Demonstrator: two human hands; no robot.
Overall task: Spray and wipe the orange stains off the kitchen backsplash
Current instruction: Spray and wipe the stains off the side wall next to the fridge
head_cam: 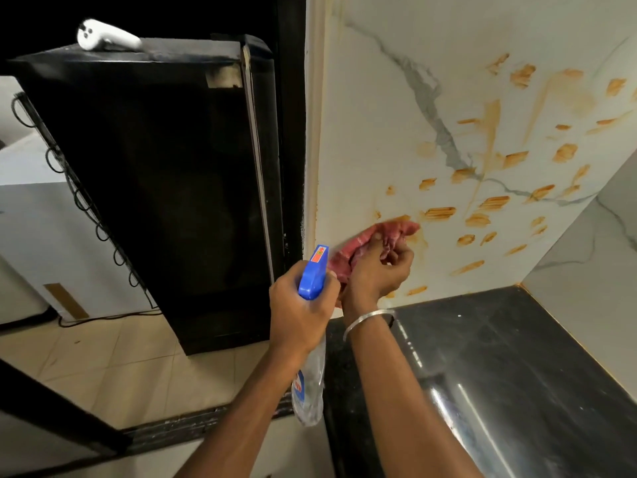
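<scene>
Backsplash [448, 98] upper area lying open to you, nothing standing before it. Black counter [517, 357] bare, giving you free passage low right. Black fridge [155, 184] crowding your left hand [300, 312], spray bottle [312, 277] sitting just beside wall edge. Right-side wall [593, 243] closing corner.
</scene>
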